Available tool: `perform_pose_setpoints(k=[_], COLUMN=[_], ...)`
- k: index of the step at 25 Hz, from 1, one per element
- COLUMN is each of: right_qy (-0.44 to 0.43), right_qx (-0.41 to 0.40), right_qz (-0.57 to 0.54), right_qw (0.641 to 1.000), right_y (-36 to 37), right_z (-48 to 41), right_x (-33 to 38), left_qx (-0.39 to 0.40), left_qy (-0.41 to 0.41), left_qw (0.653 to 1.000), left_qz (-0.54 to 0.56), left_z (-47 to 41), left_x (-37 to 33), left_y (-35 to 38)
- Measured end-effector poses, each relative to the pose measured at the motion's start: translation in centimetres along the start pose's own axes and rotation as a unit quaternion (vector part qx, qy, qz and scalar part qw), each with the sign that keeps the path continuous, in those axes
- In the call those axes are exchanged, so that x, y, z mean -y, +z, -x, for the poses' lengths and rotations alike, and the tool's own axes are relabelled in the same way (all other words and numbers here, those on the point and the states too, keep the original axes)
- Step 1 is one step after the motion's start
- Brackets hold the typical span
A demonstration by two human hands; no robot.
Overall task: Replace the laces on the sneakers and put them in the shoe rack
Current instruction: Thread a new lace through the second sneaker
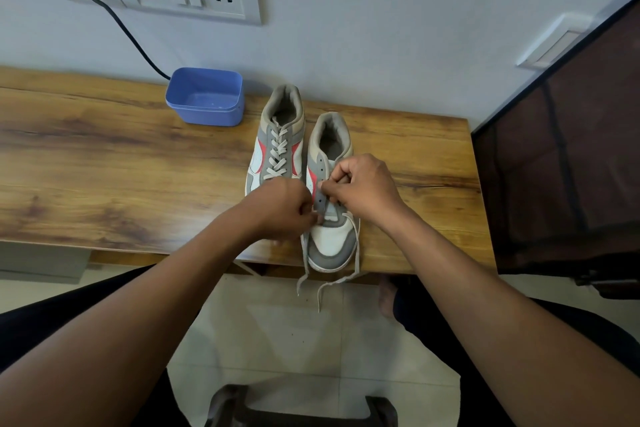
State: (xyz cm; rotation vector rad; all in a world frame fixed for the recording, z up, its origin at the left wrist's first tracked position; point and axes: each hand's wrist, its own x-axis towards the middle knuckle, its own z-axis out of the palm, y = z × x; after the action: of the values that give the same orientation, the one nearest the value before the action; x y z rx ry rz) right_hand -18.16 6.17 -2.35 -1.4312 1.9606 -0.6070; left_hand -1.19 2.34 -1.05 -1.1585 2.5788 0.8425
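Left grip: pinched on the lace at the sneaker's lowest eyelets.
Right grip: pinched on the same sneaker's eyelet flap.
Tub: open-topped, beyond the left grip.

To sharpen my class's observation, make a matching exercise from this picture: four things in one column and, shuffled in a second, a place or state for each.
Things
1. far sneaker
2. near sneaker
3. blue tub
4. black cable

Places or states
A. runs down the wall
B. fully laced
C. open-topped, beside the far sneaker's heel
D. its lace hangs off the table edge

Pairs: 1-B, 2-D, 3-C, 4-A
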Motion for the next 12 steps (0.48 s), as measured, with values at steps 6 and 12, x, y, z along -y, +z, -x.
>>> perform_pose_setpoints(k=[6,12], right_qy=[0.001,0.006], right_qx=[0.003,-0.003], right_qz=[-0.003,-0.006], right_qw=[1.000,1.000], right_y=[-0.1,-0.1], right_z=[0.2,0.1], right_x=[-0.1,0.1], left_qx=[0.209,0.029], left_qy=[0.002,-0.008], left_qw=[0.966,0.996], left_qz=[0.149,0.083], left_z=[1.3,0.2], left_x=[-0.5,0.3], left_y=[-0.6,0.2])
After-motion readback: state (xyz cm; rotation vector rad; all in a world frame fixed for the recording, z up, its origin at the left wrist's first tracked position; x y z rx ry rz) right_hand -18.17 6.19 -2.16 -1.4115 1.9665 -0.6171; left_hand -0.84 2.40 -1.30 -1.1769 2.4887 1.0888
